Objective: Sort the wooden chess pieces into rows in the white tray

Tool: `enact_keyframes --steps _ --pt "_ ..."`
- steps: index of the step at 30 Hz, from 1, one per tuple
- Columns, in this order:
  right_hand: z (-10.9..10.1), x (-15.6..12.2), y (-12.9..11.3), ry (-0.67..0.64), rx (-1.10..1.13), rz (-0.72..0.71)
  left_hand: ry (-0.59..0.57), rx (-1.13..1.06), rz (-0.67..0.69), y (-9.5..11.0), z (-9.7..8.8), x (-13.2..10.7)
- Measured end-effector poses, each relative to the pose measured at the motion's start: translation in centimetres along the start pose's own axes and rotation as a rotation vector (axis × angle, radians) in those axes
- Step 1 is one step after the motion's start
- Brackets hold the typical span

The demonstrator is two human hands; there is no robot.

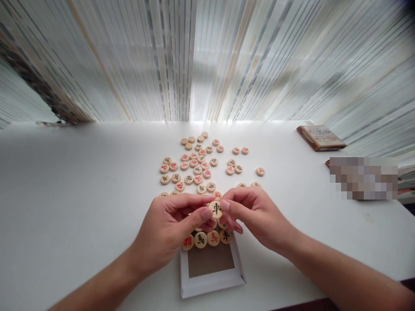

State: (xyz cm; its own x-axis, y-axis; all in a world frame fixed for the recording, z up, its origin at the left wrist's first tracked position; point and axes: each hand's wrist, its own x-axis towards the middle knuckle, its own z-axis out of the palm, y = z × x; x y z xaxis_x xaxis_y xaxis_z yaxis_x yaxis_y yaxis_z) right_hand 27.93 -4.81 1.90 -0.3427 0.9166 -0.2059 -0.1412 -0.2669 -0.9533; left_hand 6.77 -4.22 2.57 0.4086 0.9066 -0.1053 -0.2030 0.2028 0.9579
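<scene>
A round wooden Chinese chess piece (215, 209) with a black character is pinched between my two hands, its face turned toward me. My left hand (177, 229) grips its left edge with thumb and fingers. From the other side, my right hand (248, 211) holds the right edge with thumb and fingertips. Just below them lies a shallow white box (214, 283) with a brown bottom. Inside it a row of pieces runs across: a red one (187, 242), a black one (200, 239), another red one (213, 238) and another black one (225, 236). More pieces behind are partly hidden by my hands.
Many loose chess pieces (197, 169) lie scattered on the white table (97, 181) beyond my hands, some face down at the back. A brown box (320, 137) lies at the far right, with a blurred-out object (363, 178) nearer. A striped curtain (207, 60) hangs behind the table.
</scene>
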Motion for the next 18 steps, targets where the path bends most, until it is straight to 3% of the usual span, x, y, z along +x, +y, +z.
enact_keyframes --steps 10,18 --pt "0.03 -0.3 -0.31 -0.012 0.055 0.026 0.047 0.203 0.148 -0.6 0.32 -0.36" --pt "0.24 -0.54 -0.64 -0.025 0.082 0.021 -0.002 0.392 0.26 -0.41 0.12 -0.38"
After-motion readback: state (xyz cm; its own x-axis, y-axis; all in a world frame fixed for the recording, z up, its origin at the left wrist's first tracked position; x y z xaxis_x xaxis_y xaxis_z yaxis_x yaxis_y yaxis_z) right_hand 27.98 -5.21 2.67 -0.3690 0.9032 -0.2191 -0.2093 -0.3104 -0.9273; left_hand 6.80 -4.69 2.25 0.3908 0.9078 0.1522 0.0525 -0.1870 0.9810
